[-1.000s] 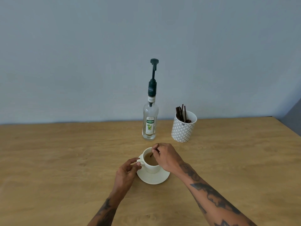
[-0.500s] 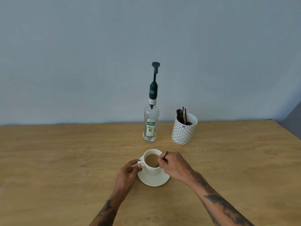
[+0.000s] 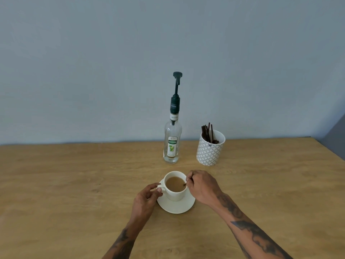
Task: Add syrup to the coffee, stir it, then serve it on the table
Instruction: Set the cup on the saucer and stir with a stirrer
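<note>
The right hand [image 3: 202, 186] has swung its stir stick [image 3: 189, 180] to the near rim; stirring goes on. Left fingers [image 3: 155, 189] pinch the coffee cup [image 3: 174, 186] handle between both hands.

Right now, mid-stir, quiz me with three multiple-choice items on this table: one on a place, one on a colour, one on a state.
1. Where does the syrup bottle stand?
A. Behind the cup, left of the patterned holder
B. On the saucer
C. Right of the patterned holder

2. What colour is the bottle's pump top?
A. Red
B. Dark green
C. White

3. What is the right hand doing?
A. Resting flat on the table
B. Pressing the pump
C. Pinching a stir stick dipped in the coffee

Answers:
1 A: it stands beyond the cup, with the patterned holder to its right.
2 B: the pump and collar are dark green.
3 C: the stir stick reaches into the coffee, while the left hand holds the cup's handle.
</note>
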